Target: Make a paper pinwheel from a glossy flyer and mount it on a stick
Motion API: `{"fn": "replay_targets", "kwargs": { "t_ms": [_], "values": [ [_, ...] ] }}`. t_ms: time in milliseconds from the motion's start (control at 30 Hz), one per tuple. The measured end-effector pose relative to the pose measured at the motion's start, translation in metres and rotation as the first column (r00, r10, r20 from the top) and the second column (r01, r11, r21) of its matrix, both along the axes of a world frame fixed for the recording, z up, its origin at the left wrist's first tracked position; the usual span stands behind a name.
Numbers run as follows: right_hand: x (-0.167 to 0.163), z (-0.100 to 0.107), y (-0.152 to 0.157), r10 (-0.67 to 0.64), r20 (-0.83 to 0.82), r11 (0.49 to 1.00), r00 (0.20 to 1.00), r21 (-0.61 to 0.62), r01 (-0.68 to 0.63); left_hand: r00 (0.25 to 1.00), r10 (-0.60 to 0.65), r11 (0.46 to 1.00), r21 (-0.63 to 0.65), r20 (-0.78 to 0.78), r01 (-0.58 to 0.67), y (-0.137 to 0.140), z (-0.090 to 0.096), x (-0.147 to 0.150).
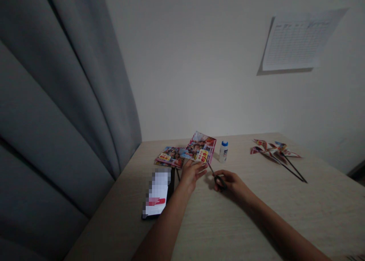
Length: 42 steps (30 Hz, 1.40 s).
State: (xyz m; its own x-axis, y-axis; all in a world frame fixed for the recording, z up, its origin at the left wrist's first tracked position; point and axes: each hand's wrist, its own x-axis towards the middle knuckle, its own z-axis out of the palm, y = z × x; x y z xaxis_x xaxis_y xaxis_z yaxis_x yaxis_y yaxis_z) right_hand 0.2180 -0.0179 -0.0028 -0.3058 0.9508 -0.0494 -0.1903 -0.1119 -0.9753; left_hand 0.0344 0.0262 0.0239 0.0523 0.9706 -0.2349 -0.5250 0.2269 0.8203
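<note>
My left hand [192, 173] grips the lower edge of a colourful printed paper sheet [202, 142], which is raised and tilted above the table. A yellow price label with red digits shows near its lower corner. In my right hand [229, 183] is a pair of scissors [219, 182], fingers around the dark handles. The blades point up and left, and their tips meet the sheet's lower right corner; whether they cut into it I cannot tell. A stack of similar printed sheets [169, 155] lies just left of my left hand.
A phone [156, 194] with a lit screen lies left of my left forearm. Behind the scissors stands a small white bottle with a blue cap [224, 152]. Paper pinwheels on dark sticks [276, 151] lie at the right. A grey curtain [85, 82] borders the table's left side.
</note>
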Motion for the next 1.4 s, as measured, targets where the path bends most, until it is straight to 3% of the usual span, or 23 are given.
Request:
{"fn": "replay_targets", "kwargs": {
  "t_ms": [533,1400],
  "values": [
    [-0.0015,0.0082,-0.0016,-0.050,0.063,0.998,0.997,0.028,0.048,0.998,-0.064,0.997,0.035,0.001,0.064,-0.0041,-0.0018,0.0028],
    [-0.0006,0.0065,-0.0012,-0.054,0.099,0.997,0.994,0.060,0.048,0.999,-0.049,0.999,0.021,-0.011,0.049,-0.0017,-0.0042,0.0029]
  ]
}}
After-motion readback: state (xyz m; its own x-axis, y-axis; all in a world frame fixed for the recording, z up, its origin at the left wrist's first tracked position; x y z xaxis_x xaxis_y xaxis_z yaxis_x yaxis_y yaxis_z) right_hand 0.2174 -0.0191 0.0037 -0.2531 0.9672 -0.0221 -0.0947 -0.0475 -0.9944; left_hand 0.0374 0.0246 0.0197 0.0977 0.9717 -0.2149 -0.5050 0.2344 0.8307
